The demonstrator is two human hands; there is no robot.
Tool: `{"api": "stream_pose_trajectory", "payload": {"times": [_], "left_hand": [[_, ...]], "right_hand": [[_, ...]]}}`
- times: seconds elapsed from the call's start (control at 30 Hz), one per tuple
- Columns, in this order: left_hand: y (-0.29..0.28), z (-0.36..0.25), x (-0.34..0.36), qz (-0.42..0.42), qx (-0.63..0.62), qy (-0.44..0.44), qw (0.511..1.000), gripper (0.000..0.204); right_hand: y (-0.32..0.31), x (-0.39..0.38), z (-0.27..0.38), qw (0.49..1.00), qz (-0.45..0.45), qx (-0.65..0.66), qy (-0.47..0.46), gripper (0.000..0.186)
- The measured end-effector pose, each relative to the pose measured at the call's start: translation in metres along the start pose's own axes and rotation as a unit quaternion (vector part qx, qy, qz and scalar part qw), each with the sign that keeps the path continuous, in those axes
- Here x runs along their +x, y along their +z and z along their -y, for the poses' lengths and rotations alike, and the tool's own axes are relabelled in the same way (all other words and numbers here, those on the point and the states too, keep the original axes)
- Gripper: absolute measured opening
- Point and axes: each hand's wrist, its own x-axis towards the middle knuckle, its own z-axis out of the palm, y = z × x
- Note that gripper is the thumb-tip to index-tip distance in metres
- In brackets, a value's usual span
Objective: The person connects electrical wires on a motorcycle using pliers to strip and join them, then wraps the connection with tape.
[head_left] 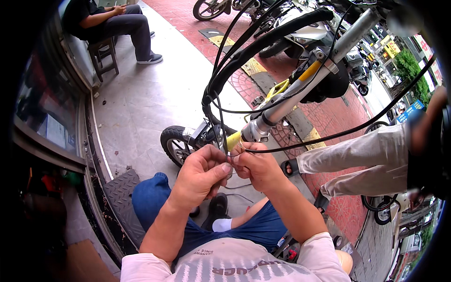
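Note:
My left hand is closed, with thumb and fingertips pinching thin dark cable in front of an upright electric scooter. My right hand is closed beside it, fingertips pressed on the thin wires where they meet. Just beyond my fingers are the yellow section and silver folding joint of the scooter's stem. Black cables loop down from the handlebar to my hands. The front wheel stands behind my left hand. Exactly which wire each fingertip holds is too small to tell.
A seated person is on a stool at upper left, beside a glass doorway. Another person's legs stand close at right. Parked motorbikes line the red pavement. A dark mat lies at lower left.

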Motion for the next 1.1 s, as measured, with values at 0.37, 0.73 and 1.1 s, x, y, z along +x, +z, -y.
{"api": "stream_pose_trajectory", "payload": {"times": [0.37,0.73,1.1], "left_hand": [[-0.004,-0.001,0.0,0.028,-0.034,-0.012,0.999,0.02],[-0.004,0.01,0.002,0.024,-0.056,-0.004,0.998,0.016],[0.004,0.016,0.004,-0.008,-0.01,0.013,1.0,0.018]], "right_hand": [[0.013,-0.005,-0.004,0.985,-0.021,0.173,0.001,0.004],[-0.042,-0.018,-0.019,0.896,-0.195,-0.354,-0.185,0.019],[0.001,-0.023,-0.02,0.968,-0.018,-0.187,-0.164,0.034]]}}
